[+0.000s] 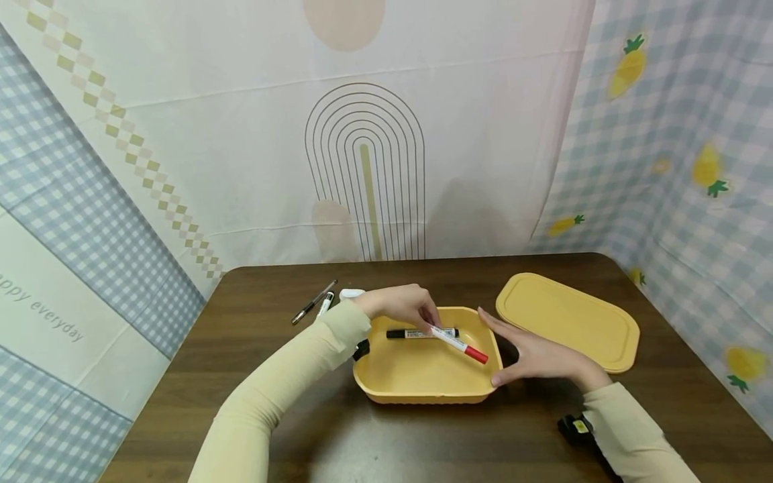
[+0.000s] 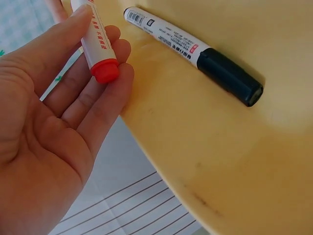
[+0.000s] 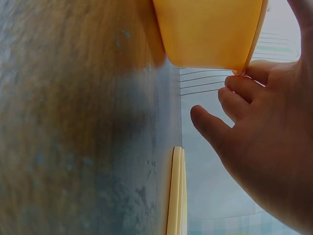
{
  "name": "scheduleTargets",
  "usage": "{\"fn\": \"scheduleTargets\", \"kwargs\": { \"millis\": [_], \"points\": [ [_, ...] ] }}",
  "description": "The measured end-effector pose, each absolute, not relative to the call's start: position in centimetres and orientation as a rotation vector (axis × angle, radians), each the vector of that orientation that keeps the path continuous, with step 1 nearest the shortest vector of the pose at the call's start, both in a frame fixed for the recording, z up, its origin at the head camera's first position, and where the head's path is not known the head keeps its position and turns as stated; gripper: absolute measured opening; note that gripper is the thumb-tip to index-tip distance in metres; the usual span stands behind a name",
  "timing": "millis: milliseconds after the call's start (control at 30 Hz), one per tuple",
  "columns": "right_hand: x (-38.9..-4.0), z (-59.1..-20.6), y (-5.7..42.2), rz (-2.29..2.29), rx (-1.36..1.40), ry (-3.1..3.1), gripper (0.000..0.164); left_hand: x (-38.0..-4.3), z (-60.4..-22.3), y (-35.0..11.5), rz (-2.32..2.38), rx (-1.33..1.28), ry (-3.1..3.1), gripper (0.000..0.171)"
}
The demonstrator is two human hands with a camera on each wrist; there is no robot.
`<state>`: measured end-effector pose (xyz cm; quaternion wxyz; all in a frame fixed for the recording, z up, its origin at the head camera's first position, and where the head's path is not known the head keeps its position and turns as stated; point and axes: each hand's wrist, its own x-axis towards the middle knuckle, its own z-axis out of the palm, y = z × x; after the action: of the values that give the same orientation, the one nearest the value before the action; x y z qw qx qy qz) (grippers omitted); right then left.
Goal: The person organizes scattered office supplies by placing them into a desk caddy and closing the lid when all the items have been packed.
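Observation:
My left hand is over the yellow box and pinches a white marker with a red cap. Its red end plug points toward the fingertips in the left wrist view. Inside the box, a black-capped marker lies on the bottom, below the held one. At the box's right end, my right hand touches the rim with spread, fairly straight fingers, the thumb at the near corner and a fingertip at the far one. In the right wrist view its fingertips meet the rim.
A yellow lid lies flat on the dark wooden table, right of the box. Left of the box are a slim pen, another marker and a white object partly behind my left arm. A patterned cloth hangs behind the table.

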<state>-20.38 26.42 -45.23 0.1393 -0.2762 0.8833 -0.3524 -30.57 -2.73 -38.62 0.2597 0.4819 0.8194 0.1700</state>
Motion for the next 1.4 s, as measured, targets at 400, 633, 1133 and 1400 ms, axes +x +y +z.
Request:
{"fn": "scheduleTargets", "kwargs": {
  "millis": [400, 633, 1133, 1400],
  "points": [
    [-20.4, -45.2, 26.4, -1.021, -0.789, 2.541, 0.119, -29.9, -39.3, -2.0, 0.325, 1.308, 2.229, 0.014],
    [-20.3, -45.0, 26.4, -1.036, -0.791, 2.529, 0.117, -29.1, -39.4, -1.6, 0.273, 1.284, 2.219, 0.015],
    [-20.3, -45.0, 26.5, -1.018, -0.792, 2.537, 0.119, -28.6, -40.1, -1.1, 0.206, 1.307, 2.244, 0.013],
    [-20.3, -45.1, 26.5, -1.035, -0.791, 2.526, 0.117, -28.5, -40.1, -1.0, 0.210, 1.312, 2.248, 0.013]
  ]
}}
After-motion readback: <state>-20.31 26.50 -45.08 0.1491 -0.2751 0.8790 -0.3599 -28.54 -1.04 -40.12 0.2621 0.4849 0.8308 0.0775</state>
